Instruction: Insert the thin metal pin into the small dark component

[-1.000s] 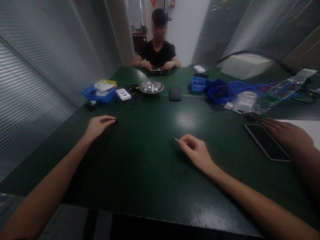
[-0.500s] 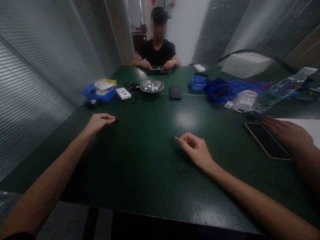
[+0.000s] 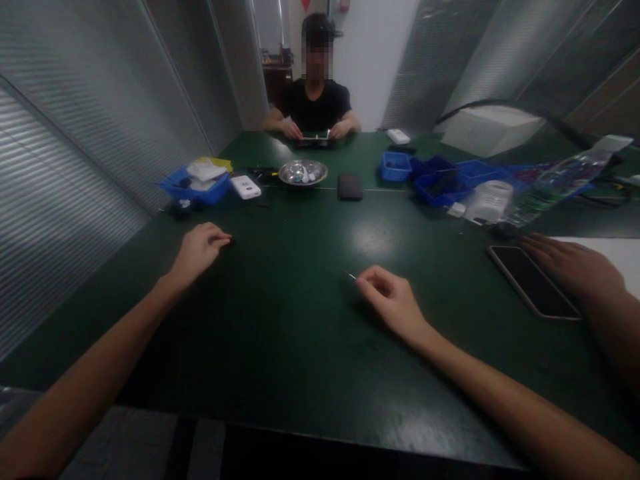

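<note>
On the left of the green table (image 3: 280, 300), my left hand (image 3: 197, 250) is closed in a pinch. A small dark piece (image 3: 232, 241) shows at its fingertips, too small to name. Right of the middle, my right hand (image 3: 393, 297) rests low over the tabletop with thumb and finger pressed together. From that pinch a thin, shiny metal pin-like piece (image 3: 350, 275) sticks out to the left; its other end is hidden by the fingers. The two hands are well apart.
A co-worker's hand (image 3: 575, 263) lies at the right beside a phone (image 3: 534, 281). Farther back are a metal dish (image 3: 303, 183), a dark square block (image 3: 350, 187), blue trays (image 3: 396, 175) and a plastic bottle (image 3: 565, 179). Another person (image 3: 316, 103) sits opposite.
My left hand has turned slightly at the wrist, its fingertips staying in almost the same place. My right hand and the metal piece look unmoved.
</note>
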Demonstrator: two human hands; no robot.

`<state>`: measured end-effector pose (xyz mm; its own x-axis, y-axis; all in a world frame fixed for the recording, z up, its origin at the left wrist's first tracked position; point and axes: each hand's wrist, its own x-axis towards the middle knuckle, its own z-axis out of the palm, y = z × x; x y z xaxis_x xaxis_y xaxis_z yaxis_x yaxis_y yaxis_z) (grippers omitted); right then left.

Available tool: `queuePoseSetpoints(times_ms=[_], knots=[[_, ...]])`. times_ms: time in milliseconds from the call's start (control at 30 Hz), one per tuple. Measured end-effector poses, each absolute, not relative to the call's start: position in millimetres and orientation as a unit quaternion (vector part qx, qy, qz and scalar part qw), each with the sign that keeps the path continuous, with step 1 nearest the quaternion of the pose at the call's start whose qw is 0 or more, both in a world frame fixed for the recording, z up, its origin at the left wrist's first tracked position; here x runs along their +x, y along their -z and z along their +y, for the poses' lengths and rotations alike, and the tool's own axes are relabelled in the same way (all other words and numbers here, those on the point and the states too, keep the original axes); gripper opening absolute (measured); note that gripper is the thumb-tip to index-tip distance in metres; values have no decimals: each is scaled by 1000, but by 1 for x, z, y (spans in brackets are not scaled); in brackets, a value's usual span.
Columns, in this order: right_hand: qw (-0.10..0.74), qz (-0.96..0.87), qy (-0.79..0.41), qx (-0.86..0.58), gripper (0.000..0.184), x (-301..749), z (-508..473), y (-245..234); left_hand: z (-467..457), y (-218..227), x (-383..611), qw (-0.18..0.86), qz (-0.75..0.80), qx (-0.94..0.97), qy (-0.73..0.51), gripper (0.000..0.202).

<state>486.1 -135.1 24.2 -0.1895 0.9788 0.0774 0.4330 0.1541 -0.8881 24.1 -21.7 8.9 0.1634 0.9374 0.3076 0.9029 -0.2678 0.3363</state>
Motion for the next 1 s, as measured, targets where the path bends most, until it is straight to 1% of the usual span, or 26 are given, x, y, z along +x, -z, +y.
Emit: queuePoseSetpoints(times_ms=[100, 267, 367, 500, 567, 667, 867, 933, 1000], knots=[[360, -670, -382, -525, 28, 486, -135, -25, -35, -9, 31, -31, 578, 794, -185, 30], [365, -668, -384, -523, 28, 485, -135, -26, -50, -4, 42, -133, 550, 821, -80, 44], [364, -670, -381, -523, 28, 485, -135, -26, -53, -2, 49, -166, 551, 817, -36, 50], [362, -671, -379, -524, 28, 485, -136, -26, -52, -4, 53, -176, 573, 800, -14, 53], [361, -672, -378, -525, 28, 485, -135, -26, -50, -4, 51, -167, 581, 796, -34, 52], [366, -674, -373, -521, 28, 485, -134, -25, -46, 0, 44, -130, 588, 790, -113, 47], [371, -673, -363, -527, 28, 485, -133, -20, -30, 9, 28, -7, 605, 748, -273, 32], [373, -672, -357, -531, 28, 485, -134, -18, -26, 11, 25, 37, 625, 715, -312, 28], [374, -670, -356, -533, 29, 485, -136, -18, -25, 13, 21, 74, 643, 686, -333, 28]])
